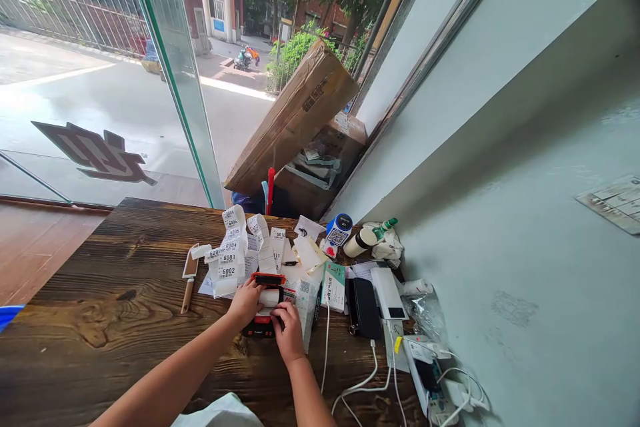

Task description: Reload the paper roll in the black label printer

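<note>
A small black and red label printer (260,331) sits on the wooden table with its orange-edged lid (269,279) raised. Inside it lies a roll of white label paper (270,297). My left hand (245,303) grips the printer's left side, its fingertips at the end of the roll. My right hand (289,330) is bent around the right side, thumb low by the front and fingers near the paper. Part of the printer is hidden under both hands. Just beyond it, long curled strips of printed number labels (229,257) lie on loose papers.
A wooden-handled tool (188,279) lies on the table at left. To the right are a green and white box (333,285), a black case (365,307), a white device (387,293), cables (360,387) and a power strip (425,373). A wall (500,267) borders the right side.
</note>
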Available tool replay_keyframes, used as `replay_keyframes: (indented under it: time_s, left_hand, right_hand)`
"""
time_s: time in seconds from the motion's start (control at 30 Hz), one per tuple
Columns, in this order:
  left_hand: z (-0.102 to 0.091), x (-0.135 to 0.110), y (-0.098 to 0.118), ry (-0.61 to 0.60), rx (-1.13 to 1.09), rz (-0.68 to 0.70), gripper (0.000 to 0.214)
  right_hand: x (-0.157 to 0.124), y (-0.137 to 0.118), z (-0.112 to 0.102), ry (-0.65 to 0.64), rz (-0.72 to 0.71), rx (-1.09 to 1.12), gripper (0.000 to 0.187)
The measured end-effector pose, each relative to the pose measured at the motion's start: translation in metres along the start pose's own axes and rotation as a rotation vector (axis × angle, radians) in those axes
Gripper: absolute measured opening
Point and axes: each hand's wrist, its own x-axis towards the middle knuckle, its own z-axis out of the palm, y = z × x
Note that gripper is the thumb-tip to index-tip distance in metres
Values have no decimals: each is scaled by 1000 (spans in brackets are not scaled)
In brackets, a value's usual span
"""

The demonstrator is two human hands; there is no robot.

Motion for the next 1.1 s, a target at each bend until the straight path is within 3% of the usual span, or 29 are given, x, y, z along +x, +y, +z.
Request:
replay_keyframes:
  time_s: [0.23,0.37,0.6,0.8,1.1]
  left_hand:
    - [-7,-13,1,10,10,72,39]
    - [-7,-17,-3,11,7,115,42]
    - [6,-8,-5,-3,37,44,54]
    - [4,-15,-4,7,35,41,40]
    - [12,-16,-8,64,10,-20,49]
  right_hand:
    - [-4,3,2,-4,-7,-29,11]
    - [-4,4,4,5,1,-40,11]
    - [-2,5,8,22,12,-60,9]
    - [-3,7,9,9,11,-82,8]
    - [-2,9,8,-11,-30,-88,7]
